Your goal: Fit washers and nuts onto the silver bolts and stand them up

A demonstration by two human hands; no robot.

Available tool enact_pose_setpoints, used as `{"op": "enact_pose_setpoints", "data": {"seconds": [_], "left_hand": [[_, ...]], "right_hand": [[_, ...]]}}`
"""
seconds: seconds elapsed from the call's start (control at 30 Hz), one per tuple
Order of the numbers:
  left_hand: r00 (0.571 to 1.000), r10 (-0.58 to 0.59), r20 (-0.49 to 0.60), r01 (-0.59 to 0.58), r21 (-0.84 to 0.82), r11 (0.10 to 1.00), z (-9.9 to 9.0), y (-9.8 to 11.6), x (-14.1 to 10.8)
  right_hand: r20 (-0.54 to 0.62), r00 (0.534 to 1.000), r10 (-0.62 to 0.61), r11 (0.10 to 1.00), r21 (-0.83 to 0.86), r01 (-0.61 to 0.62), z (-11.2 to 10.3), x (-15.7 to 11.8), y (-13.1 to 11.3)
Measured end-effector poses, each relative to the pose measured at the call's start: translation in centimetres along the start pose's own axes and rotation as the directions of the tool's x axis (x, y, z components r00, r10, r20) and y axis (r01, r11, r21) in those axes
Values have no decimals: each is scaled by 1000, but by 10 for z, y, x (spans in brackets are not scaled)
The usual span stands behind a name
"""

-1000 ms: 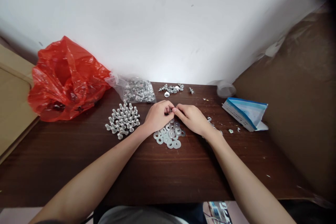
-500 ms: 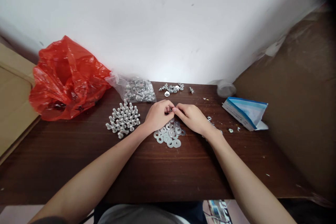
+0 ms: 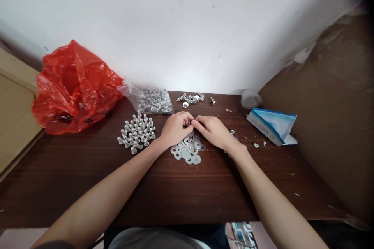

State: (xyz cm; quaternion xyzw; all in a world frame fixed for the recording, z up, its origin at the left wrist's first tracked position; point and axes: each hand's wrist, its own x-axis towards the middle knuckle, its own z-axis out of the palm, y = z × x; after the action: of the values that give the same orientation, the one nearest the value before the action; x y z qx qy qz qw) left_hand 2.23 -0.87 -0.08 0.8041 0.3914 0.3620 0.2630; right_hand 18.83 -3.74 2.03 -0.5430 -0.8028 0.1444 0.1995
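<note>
My left hand [image 3: 177, 126] and my right hand [image 3: 214, 129] meet at the middle of the table, fingertips together. Both are closed in a pinch around a small metal fastener [image 3: 189, 123]; its shape is mostly covered by the fingers. Just below them lies a loose heap of flat washers [image 3: 189, 149], partly under the hands. To the left of my left hand stands a cluster of bolts [image 3: 137, 132], most of them upright on their heads. Small shiny nuts [image 3: 232, 132] lie beside my right wrist, which hides part of them.
Behind the hands lie bolts fitted with washers [image 3: 191, 98]. A clear bag of metal parts [image 3: 156, 100] and a red plastic bag [image 3: 73, 89] sit at left. A clear plastic cup [image 3: 250, 99] and an open blue-white packet [image 3: 273, 124] are at right, beside a brown carton [image 3: 330, 105].
The hands stay pinched together in the same place, with barely any finger movement. The view has shifted very slightly.
</note>
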Motion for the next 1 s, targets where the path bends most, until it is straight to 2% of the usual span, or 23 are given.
{"op": "enact_pose_setpoints", "data": {"seconds": [1.0], "left_hand": [[1000,-3,18,3,15,1000,-1,0,0]], "right_hand": [[17,1000,-6,1000,10,6,-1,0,1]]}}
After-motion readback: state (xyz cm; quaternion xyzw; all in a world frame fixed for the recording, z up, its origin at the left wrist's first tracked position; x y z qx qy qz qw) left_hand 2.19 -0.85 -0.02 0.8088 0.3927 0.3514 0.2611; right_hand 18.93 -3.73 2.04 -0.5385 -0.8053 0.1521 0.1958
